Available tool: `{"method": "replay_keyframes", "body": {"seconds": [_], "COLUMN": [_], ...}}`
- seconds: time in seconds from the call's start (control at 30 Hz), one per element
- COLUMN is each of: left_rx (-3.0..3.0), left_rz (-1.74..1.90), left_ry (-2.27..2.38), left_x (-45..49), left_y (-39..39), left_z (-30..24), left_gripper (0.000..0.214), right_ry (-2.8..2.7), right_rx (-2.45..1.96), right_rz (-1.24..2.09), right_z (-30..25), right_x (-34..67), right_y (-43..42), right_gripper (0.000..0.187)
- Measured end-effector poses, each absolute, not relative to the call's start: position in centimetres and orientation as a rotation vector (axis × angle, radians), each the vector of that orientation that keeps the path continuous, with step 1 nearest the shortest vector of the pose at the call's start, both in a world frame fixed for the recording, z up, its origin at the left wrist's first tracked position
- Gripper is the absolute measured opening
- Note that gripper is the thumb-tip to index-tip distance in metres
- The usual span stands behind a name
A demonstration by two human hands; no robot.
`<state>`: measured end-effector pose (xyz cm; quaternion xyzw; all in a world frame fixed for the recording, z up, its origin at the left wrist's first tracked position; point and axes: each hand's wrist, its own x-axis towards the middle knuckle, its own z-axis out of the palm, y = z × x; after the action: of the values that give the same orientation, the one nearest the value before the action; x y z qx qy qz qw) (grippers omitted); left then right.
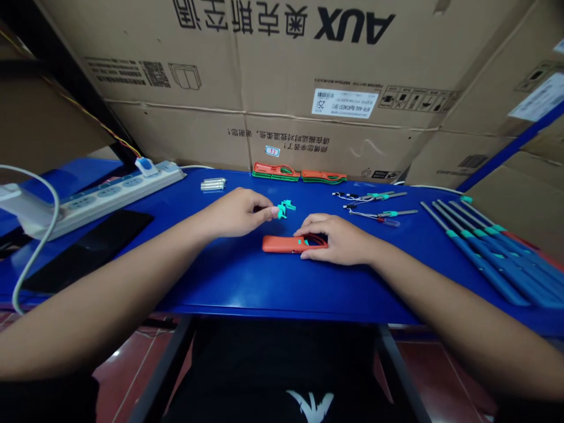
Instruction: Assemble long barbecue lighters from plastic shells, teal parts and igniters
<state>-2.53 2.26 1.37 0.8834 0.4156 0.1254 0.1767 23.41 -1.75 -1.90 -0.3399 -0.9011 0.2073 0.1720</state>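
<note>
My left hand point(240, 212) pinches a small green plastic part point(282, 211) between thumb and fingertips, held above the table. Another green piece point(289, 204) shows just beyond it; whether the two are joined I cannot tell. An orange plastic lighter casing point(282, 244) lies lengthwise on the blue table. My right hand point(337, 239) grips its right end, thumb on the near side and fingers on the far side. Small green bits show in the casing near its loop-shaped opening. Behind my hands, orange and green casing halves point(277, 171) are stacked against the cardboard.
Metal tubes or cells point(214, 184) lie at the back left. Wired metal rods with green parts point(381, 214) rest at the right, before several blue long-necked lighters point(497, 258). A power strip point(123, 191) and a black phone-like slab point(88, 249) occupy the left. A cardboard box point(264, 88) walls the back.
</note>
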Motion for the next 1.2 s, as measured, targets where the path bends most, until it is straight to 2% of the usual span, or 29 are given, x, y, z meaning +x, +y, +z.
{"method": "replay_keyframes", "body": {"seconds": [0.4,0.57,0.8,0.93,1.03,1.2], "left_rx": [2.601,2.662,2.753,2.73,2.666,2.455], "left_rz": [0.141,0.151,0.092,0.05,0.023,-0.045], "left_ry": [0.749,0.742,0.811,0.834,0.878,0.939], "left_x": [-1.6,-1.4,-1.0,-1.1,-1.3,-1.7], "left_y": [1.3,1.0,0.2,0.2,0.3,0.5], "left_z": [0.1,0.0,0.2,0.6,1.0,1.3], "left_gripper": [0.031,0.027,0.023,0.027,0.029,0.03], "right_ry": [-2.587,-2.621,-2.707,-2.632,-2.551,-2.804], "right_rx": [-1.007,-1.052,-1.107,-1.094,-1.247,-1.328], "right_rz": [0.572,0.49,0.385,0.541,0.7,0.847], "right_z": [-2.0,-1.9,-1.5,-0.8,0.5,1.8], "right_x": [23.5,23.6,22.8,24.2,26.8,29.8], "right_y": [-1.6,-1.9,-2.4,-1.9,-1.4,-1.2], "right_gripper": [0.041,0.035,0.038,0.043,0.035,0.038]}}
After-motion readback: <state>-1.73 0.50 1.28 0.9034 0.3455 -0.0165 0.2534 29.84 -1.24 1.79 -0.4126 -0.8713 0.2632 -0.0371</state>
